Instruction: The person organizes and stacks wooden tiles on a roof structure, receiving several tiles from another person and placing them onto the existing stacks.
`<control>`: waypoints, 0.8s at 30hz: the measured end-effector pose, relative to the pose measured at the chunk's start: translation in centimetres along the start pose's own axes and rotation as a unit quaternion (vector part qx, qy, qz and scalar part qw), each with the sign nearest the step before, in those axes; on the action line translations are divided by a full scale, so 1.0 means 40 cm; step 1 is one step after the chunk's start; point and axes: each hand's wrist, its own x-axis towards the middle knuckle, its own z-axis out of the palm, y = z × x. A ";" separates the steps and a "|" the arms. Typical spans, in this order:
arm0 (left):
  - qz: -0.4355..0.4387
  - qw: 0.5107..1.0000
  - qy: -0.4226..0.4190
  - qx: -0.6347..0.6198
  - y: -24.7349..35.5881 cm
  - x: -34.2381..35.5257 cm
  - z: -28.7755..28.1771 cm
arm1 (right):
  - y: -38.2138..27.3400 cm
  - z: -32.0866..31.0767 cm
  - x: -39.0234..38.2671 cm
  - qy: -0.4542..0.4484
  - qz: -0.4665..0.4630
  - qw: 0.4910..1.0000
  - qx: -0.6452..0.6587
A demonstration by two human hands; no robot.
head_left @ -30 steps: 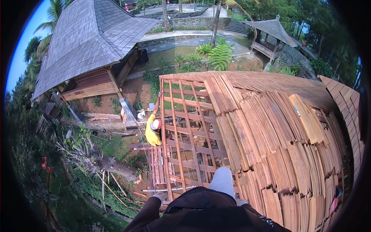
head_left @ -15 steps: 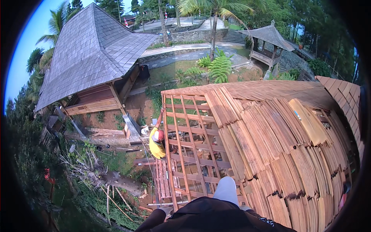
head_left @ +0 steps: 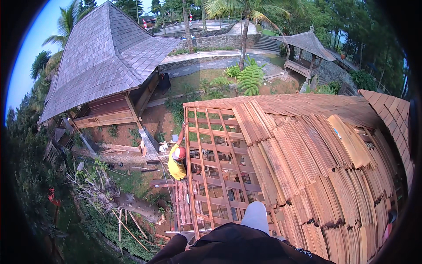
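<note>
Dark sleeves and a dark shirt fill the lower edge of the view. My left hand (head_left: pixel 187 236), in what looks like a pale grey glove, shows only in part beside the roof frame's lower end; its fingers are hidden. Of my right hand (head_left: pixel 280 238) just a sliver of pale grey shows past the shirt, so its grip cannot be made out. Between them rises my knee in light grey cloth (head_left: pixel 256 216). Ahead lies the open roof frame of wooden battens (head_left: pixel 215 165). Stacked wooden shingles (head_left: pixel 307 163) cover the slope to its right.
A person in a yellow shirt and red-and-white cap (head_left: pixel 177 163) stands at the frame's left edge, one arm raised to it. Below are a slatted platform (head_left: pixel 182 202) and a felled trunk (head_left: pixel 136 207). A loose board (head_left: pixel 349 138) lies on the shingles. A shingled pavilion (head_left: pixel 105 61) stands beyond.
The view has shifted slightly. My left forearm shows a little farther left and higher. The person in yellow stays at the frame's edge.
</note>
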 end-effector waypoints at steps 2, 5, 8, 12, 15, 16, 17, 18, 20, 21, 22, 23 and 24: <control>-0.062 0.991 -0.037 -0.112 0.076 0.019 -0.013 | 0.088 0.019 0.024 0.003 0.020 1.000 -0.016; -0.027 0.994 -0.032 -0.103 0.100 0.027 -0.026 | 0.203 0.041 0.122 0.044 -0.109 0.961 -0.249; -0.013 0.993 -0.090 -0.080 0.116 0.027 -0.037 | 0.223 0.055 0.124 0.064 -0.059 0.980 -0.176; 0.054 0.996 -0.046 0.051 -0.015 0.026 0.008 | 0.070 0.047 0.097 0.013 -0.077 0.975 -0.209; 0.094 0.987 -0.081 0.098 0.084 0.065 -0.010 | 0.081 -0.001 0.012 -0.003 -0.060 0.971 -0.233; 0.075 0.993 -0.059 0.074 0.073 0.047 -0.006 | 0.051 -0.010 0.001 -0.002 -0.067 0.973 -0.222; 0.051 0.997 -0.039 0.043 0.055 0.019 0.008 | 0.005 -0.019 -0.022 0.001 -0.064 0.977 -0.203; 0.054 0.994 -0.055 0.073 0.034 -0.005 0.014 | -0.044 -0.027 -0.047 0.003 -0.061 0.981 -0.184; 0.113 0.975 -0.109 0.154 0.124 0.033 -0.033 | 0.009 -0.040 -0.072 0.008 -0.037 0.986 -0.161; 0.147 0.980 -0.049 0.129 0.105 0.036 -0.032 | 0.074 -0.029 0.007 0.001 -0.057 0.981 -0.184; 0.175 0.978 0.015 0.109 0.052 0.050 -0.028 | 0.090 -0.019 0.056 -0.006 -0.086 0.975 -0.203; 0.197 0.974 0.071 0.089 0.008 0.045 -0.023 | 0.061 -0.005 0.061 0.011 -0.095 0.976 -0.195; 0.122 0.992 0.021 -0.004 0.022 0.047 -0.023 | 0.049 -0.003 0.039 0.025 -0.087 0.978 -0.187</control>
